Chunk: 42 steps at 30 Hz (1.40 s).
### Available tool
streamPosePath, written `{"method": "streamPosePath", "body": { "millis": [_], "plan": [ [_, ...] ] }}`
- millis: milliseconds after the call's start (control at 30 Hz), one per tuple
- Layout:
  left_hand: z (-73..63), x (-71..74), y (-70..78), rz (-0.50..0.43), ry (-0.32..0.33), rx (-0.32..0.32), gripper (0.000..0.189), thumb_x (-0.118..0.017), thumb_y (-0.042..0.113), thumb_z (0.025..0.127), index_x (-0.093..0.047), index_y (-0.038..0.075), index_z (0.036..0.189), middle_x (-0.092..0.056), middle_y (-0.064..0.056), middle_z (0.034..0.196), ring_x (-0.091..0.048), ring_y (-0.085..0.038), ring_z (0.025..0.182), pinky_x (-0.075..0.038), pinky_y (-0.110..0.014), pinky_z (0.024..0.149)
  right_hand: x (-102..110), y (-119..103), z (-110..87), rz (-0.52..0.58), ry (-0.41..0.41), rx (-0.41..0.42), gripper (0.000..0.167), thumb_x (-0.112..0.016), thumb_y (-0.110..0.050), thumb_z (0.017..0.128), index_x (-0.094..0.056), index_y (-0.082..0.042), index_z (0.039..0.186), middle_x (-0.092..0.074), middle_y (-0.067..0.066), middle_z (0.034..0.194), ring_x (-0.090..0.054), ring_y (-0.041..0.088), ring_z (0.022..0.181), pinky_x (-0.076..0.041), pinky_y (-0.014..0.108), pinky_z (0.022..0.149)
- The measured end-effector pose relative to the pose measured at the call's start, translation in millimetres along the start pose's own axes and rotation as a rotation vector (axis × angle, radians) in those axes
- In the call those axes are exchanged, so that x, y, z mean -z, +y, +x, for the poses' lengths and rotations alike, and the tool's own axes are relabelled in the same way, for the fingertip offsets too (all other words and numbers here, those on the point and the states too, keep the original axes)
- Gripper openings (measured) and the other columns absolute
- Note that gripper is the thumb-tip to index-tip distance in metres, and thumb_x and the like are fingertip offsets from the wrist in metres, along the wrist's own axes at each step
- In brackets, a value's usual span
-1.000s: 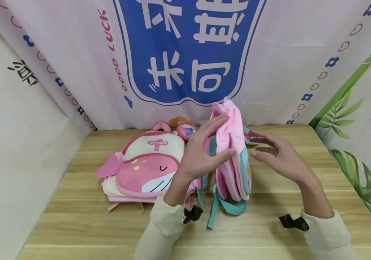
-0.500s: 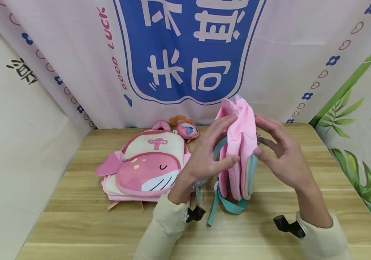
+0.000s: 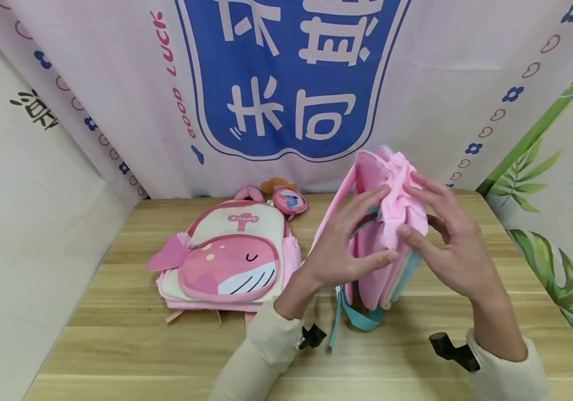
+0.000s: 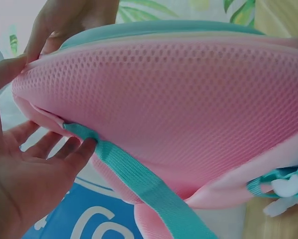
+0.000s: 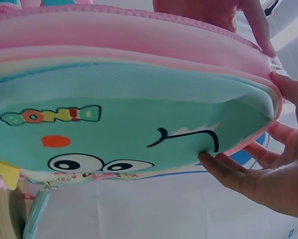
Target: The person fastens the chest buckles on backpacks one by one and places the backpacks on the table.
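Moved: dinosaur backpack, its top leaned further right than half a second earlier; both hands went with it.
Backpack spot: right of centre on the wooden table, on edge, tilted.
Left hand: thumb and fingers apart, spread against the mesh-back side; a fingertip met the teal strap.
Right hand: thumb apart from slightly bent fingers, thumb on the pink edge, a fingertip on the green face panel.
Whale backpack: flat, to the left, face up.
Round pouch: beside the whale backpack's top.
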<state>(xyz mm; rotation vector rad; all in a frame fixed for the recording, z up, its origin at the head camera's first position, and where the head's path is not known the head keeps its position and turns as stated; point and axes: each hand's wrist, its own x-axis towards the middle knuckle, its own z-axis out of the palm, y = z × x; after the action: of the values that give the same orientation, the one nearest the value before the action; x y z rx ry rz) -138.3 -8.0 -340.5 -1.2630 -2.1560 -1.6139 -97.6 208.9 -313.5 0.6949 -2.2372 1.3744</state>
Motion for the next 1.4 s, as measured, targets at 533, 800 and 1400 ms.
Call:
{"method": "streamPosePath", "body": {
  "millis": [533,800,1400],
  "plan": [
    [-0.4,-15.8,-1.9,0.03,-0.01,0.016,0.1,-0.09,0.019,0.088,-0.032,0.012,0.169,-0.031,0.0,0.178,-0.029,-0.012,0.164,-0.038,-0.027,0.126,19,6,-6.8,-0.057,-0.009,-0.039,0.059,-0.074,0.013,0.088,-0.067,-0.005,0.145,-0.05,0.004,0.165,-0.05,0.013,0.141,-0.046,0.006,0.101],
    [-2.6,-12.1,-4.3,0.014,-0.045,0.082,0.097,-0.087,0.022,0.091,-0.031,0.019,0.17,-0.03,0.005,0.178,-0.032,-0.009,0.162,-0.041,-0.029,0.125,25,11,-8.8,-0.035,0.0,-0.016,0.054,-0.071,0.016,0.09,-0.066,0.002,0.142,-0.05,0.006,0.164,-0.051,0.013,0.141,-0.049,0.007,0.1],
    [-11.5,17.0,-14.1,-0.032,0.139,0.224,0.085,-0.084,0.021,0.091,-0.043,0.019,0.165,-0.048,-0.004,0.168,-0.05,-0.03,0.152,-0.055,-0.038,0.114,39,21,-15.5,0.001,0.018,-0.025,0.053,-0.066,0.02,0.09,-0.062,0.009,0.142,-0.051,0.009,0.161,-0.054,0.012,0.14,-0.05,0.007,0.102]
  ]
}}
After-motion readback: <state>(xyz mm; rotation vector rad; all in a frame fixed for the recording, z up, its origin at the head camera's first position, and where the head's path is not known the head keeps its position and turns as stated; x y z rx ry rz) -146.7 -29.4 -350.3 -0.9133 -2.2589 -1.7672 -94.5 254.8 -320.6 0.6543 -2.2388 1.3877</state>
